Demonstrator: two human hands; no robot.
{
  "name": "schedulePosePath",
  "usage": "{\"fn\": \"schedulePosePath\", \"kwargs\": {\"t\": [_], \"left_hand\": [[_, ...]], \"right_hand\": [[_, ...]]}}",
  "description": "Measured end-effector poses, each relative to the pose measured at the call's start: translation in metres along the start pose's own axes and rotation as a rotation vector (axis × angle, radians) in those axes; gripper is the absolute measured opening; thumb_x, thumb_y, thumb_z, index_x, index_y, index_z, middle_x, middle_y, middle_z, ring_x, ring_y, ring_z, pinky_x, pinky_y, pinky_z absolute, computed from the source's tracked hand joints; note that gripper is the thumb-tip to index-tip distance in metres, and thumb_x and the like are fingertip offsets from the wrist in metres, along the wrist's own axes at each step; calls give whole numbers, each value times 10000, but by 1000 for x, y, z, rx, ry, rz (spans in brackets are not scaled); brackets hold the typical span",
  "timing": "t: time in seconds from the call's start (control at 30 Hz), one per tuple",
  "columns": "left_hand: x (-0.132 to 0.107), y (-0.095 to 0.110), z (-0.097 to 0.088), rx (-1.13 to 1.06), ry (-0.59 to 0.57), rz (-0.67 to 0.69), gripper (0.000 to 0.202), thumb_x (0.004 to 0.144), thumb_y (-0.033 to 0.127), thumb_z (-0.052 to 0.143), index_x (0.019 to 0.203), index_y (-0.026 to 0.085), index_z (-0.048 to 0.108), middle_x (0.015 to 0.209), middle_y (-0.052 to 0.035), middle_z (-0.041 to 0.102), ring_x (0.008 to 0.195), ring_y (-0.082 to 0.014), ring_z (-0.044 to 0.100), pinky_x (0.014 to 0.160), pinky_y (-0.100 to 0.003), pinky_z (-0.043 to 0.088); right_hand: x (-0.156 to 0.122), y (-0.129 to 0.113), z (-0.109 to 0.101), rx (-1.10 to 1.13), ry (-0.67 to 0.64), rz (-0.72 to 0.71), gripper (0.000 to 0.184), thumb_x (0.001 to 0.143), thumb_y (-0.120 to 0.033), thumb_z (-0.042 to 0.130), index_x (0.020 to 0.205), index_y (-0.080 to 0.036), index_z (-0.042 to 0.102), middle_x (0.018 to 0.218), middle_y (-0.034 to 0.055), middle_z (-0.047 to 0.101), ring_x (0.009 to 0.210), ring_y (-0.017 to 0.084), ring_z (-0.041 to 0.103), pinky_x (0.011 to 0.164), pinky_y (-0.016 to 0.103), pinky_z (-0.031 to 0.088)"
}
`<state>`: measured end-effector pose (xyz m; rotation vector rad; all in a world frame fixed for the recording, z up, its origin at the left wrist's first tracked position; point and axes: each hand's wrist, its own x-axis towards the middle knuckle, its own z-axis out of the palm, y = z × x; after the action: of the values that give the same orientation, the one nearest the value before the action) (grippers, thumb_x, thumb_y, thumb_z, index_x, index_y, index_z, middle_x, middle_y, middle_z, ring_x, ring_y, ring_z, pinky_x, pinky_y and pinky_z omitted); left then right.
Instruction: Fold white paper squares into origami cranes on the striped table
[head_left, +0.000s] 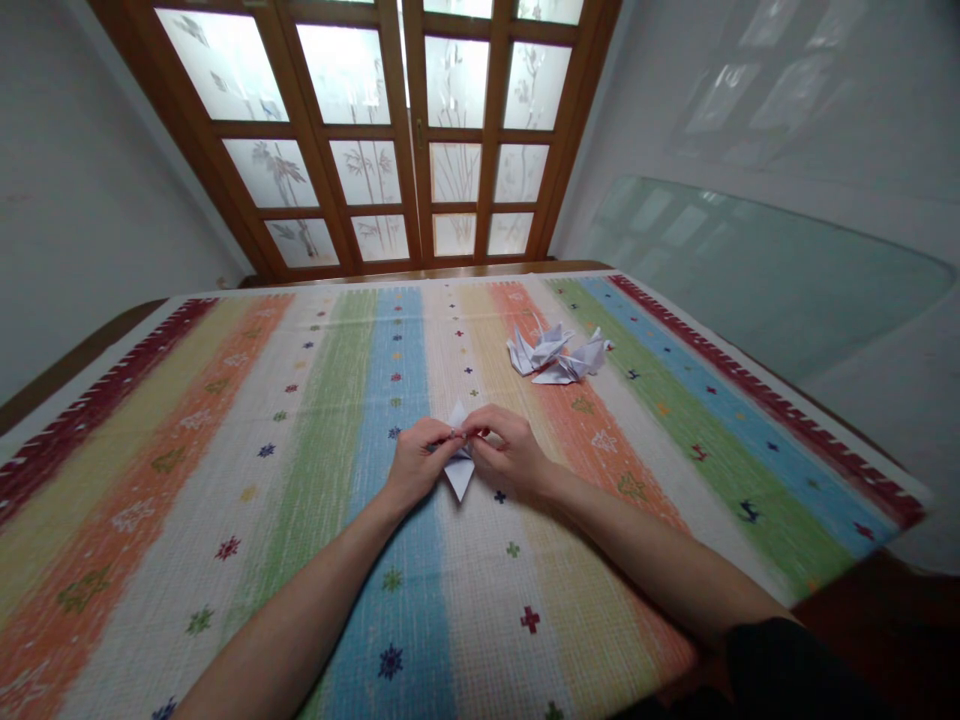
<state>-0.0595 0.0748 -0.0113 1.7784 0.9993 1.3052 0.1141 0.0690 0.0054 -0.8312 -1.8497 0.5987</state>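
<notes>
A small folded white paper piece (459, 472) lies on the striped cloth at the table's middle, its point towards me. My left hand (417, 463) and my right hand (508, 452) meet over it, fingertips pinched on its upper edge, both closed on the paper. Most of the piece is hidden under my fingers. Further back and to the right sit two finished white paper figures (556, 355), side by side and touching.
The striped, multi-coloured tablecloth (225, 480) covers the whole table. A wooden glazed door (390, 130) stands behind the far edge. A grey wall with a glass panel (750, 270) runs along the right.
</notes>
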Motion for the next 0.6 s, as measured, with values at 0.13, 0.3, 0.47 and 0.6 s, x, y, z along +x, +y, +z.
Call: {"fn": "schedulePosePath", "kwargs": {"t": [0.13,0.3,0.47,0.6], "left_hand": [[0,1,0,6,2,-12,89,750,296,698,680,274,747,688,-27,729,673,-190,615,713,-323,462],[-1,3,1,-70,55,-99,63,677,324,768,646,275,744,655,-28,711,674,-201,606,708,-326,457],[-2,4,2,-54,73,-53,34,694,298,746,677,269,750,663,-27,708,658,-194,603,669,-320,467],[-2,7,3,-27,71,-16,26,702,256,735,677,255,742,630,-19,678,607,-167,579,620,-290,457]], "right_hand": [[-2,0,-2,-83,11,-65,153,796,-161,582,763,-259,694,794,46,693,756,186,607,717,330,480],[-1,5,-5,-56,-7,-30,128,785,-186,620,712,-263,691,772,40,681,732,179,601,702,326,476],[1,7,-4,26,0,22,124,758,-184,636,678,-258,695,715,24,671,706,169,603,672,307,467],[3,5,-6,49,-2,53,142,727,-152,637,647,-257,690,667,11,661,673,163,597,647,293,449]]}}
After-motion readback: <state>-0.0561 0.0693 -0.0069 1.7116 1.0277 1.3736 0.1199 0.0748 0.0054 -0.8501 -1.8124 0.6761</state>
